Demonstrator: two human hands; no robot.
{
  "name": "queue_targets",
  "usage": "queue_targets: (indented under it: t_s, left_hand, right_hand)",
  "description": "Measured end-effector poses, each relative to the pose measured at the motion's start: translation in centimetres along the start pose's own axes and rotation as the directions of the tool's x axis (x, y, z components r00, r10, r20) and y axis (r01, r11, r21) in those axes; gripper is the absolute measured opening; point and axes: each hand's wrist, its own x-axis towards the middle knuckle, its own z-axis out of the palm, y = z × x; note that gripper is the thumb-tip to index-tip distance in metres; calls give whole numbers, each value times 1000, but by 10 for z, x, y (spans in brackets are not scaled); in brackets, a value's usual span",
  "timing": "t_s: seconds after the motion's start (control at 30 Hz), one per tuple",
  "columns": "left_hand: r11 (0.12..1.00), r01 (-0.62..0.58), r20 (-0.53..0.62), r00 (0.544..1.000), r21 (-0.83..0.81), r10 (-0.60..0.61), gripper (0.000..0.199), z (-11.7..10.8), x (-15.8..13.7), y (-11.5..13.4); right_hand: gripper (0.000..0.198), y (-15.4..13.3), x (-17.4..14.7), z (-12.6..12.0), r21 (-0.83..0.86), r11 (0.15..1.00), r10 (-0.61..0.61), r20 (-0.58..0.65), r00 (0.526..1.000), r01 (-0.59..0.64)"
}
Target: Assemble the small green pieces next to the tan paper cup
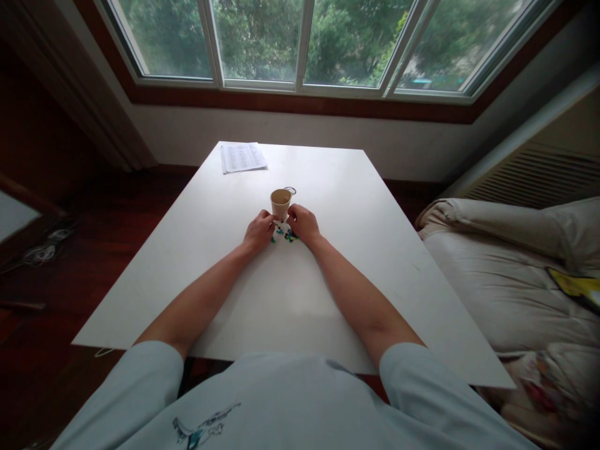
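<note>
A tan paper cup [280,205] stands upright on the white table [300,300], its open mouth facing up. Just beyond it on the right, part of a thin dark loop [291,189] shows. My left hand [260,232] is at the cup's lower left, fingers bent together and fingertips by its base; whether they press on the cup I cannot tell. To the right of the cup, my right hand [304,223] is curled with its fingertips drawn together. Anything inside either hand is too small or hidden. Between the hands lie several tiny green, blue, yellow and dark pieces [289,235].
Printed papers [243,157] lie at the table's far left corner. A beige sofa [487,275] runs along the right side, with a yellow item [576,284] on it. Windows [300,44] are beyond the table. Cables [44,250] lie on the floor at left.
</note>
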Motion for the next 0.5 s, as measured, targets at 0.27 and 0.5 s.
queue_targets:
  t_s: [0.27, 0.5]
  left_hand:
    - [1000, -11, -39, 999, -25, 10, 27, -3, 0, 1]
    - [999, -31, -42, 999, -28, 30, 29, -7, -1, 3]
  right_hand:
    - [30, -1, -1, -6, 152, 987, 89, -223, 971, -56]
    - [38, -13, -2, -12, 118, 993, 40, -348, 937, 1]
